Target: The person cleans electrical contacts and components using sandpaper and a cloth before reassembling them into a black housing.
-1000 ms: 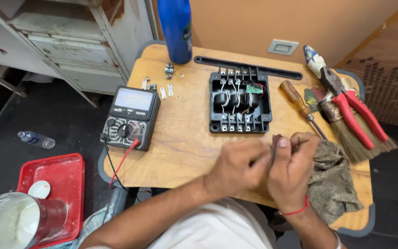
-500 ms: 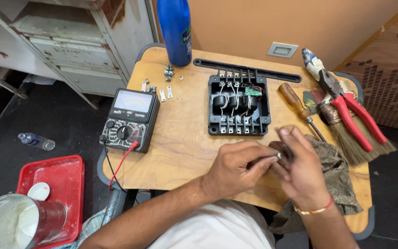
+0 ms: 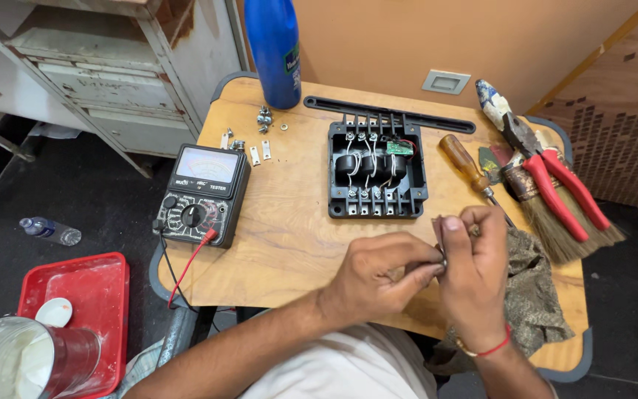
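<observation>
Nearest, at the lower left: a red tray on the dark floor, a metal can beside it. Rising from the bottom edge, two bare forearms, meeting over the near edge of the wooden table. Left hand curled, knuckles up, fingertips pinched together on something very small, too tiny to identify. Right hand held upright just beside it, thumb raised, fingers bent inward and closed on the same small piece, at the point where both hands touch; red thread round the wrist. Under and beside the right hand, a crumpled brown rag. Farther out, left of the hands, a black multimeter with a red lead. Straight ahead, an open black housing with wired terminals. To the right, a wooden-handled screwdriver, red-handled pliers, a brush. Farthest, loose screws and a blue bottle.
</observation>
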